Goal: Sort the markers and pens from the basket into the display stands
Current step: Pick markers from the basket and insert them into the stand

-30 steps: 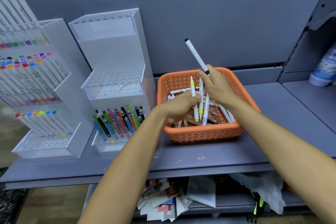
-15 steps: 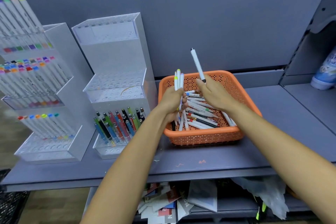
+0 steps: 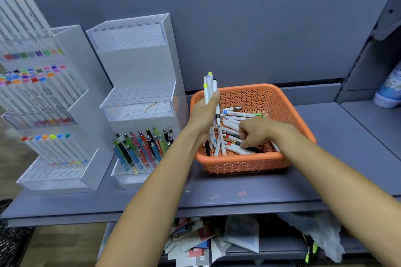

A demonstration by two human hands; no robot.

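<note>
The left edge cuts off the marker stand (image 3: 86,67), its markers (image 3: 32,93) blurred.

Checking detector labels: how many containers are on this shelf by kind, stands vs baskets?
Stands: 2 (left stand, right stand)
Basket: 1
Total: 3
</note>
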